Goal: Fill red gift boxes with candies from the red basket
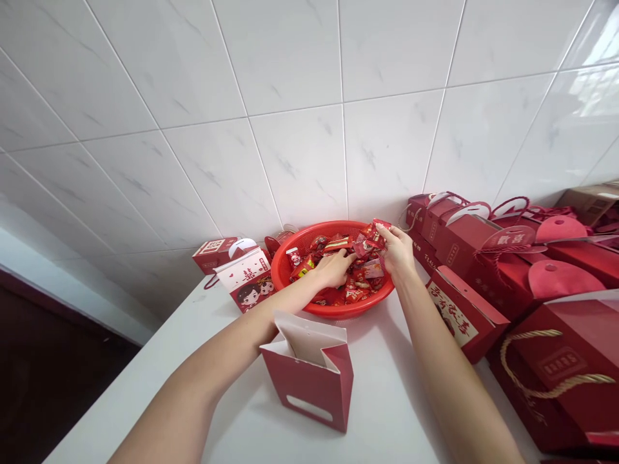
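From my remote feed on the head camera: a round basket sits on a counter against a tiled wall, with wrapped sweets inside it. The left hand rests in the basket among the sweets; the right hand is above the basket's right rim, sweets in its fingers. An open gift bag stands before the basket, between the arms. Left of the basket, one small gift bag stands before a second. To the right, gift boxes crowd along the wall, with a large gift bag nearest me at the right edge.
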### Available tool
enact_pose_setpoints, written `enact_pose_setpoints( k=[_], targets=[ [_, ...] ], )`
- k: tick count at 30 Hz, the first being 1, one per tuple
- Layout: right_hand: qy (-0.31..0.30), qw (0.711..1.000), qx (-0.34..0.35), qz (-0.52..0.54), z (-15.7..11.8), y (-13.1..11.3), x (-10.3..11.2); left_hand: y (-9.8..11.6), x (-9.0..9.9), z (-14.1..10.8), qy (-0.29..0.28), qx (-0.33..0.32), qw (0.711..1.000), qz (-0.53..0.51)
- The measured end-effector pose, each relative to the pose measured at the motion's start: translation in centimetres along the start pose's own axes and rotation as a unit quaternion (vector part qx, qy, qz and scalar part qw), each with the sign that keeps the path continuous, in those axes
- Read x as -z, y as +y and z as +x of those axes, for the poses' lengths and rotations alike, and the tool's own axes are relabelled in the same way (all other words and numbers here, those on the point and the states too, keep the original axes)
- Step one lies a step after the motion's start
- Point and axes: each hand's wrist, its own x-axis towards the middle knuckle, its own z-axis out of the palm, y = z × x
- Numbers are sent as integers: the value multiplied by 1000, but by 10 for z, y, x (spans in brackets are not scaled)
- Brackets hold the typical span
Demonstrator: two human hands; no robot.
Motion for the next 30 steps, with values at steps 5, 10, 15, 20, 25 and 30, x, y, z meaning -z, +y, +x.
enact_pose_setpoints(
  k=[5, 10, 15, 20, 25, 30],
  targets=[
    [24, 999, 8, 34, 0, 2, -2, 0, 0, 0, -10, 4, 1000, -14],
    [43, 998, 18, 49, 0, 3, -3, -3, -1, 2, -8, 1, 999, -31],
    [49, 998, 17, 42, 1, 4, -3, -9, -7, 8, -13, -16, 998, -52],
    [59, 996, 12, 72, 1, 3, -4, -13, -11, 11, -17, -11, 998, -64],
    [53, 996, 9, 75, 0, 1, -4, -13, -9, 11, -20, -10, 998, -64],
    [61, 995, -13, 80, -4, -4, -6, -10, -3, 7, -28, 7, 1000, -5]
  ],
)
